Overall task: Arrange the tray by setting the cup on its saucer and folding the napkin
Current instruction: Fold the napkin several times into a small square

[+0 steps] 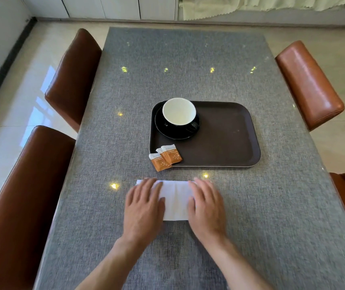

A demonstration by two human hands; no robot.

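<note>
A white paper napkin [175, 200] lies flat on the grey woven tablecloth [272, 206], at about 6 o'clock from the dark brown rectangular plastic tray [226, 143] and apart from its near rim. It shows a soft crease down its middle, and its visible part is a rough rectangle.

The left hand [144, 208] lies palm down over the napkin's 9 o'clock end, fingers spread and flat; a corner of the paper shows past the fingertips at 11 o'clock. The right hand [206, 208] lies the same way over the 3 o'clock end. Both hands are open and press on the paper with the flats of the fingers; neither pinches or lifts it. Both are a little blurred.

On the tray, in its 10 o'clock corner, a black round ceramic saucer [168, 132] carries a cup with a black outside and a white inside [179, 111]. The cup stands upright on the saucer, its handle toward 4 o'clock.

Three small orange-and-white paper sachets [165, 157] lie overlapping at the tray's 7 o'clock corner: the one farthest toward 3 o'clock is on the tray floor, and the one toward 9 o'clock hangs over the rim onto the cloth.

Brown leather chairs [73, 80] stand at both long sides of the table, two at 9 o'clock and two at 3 o'clock.
</note>
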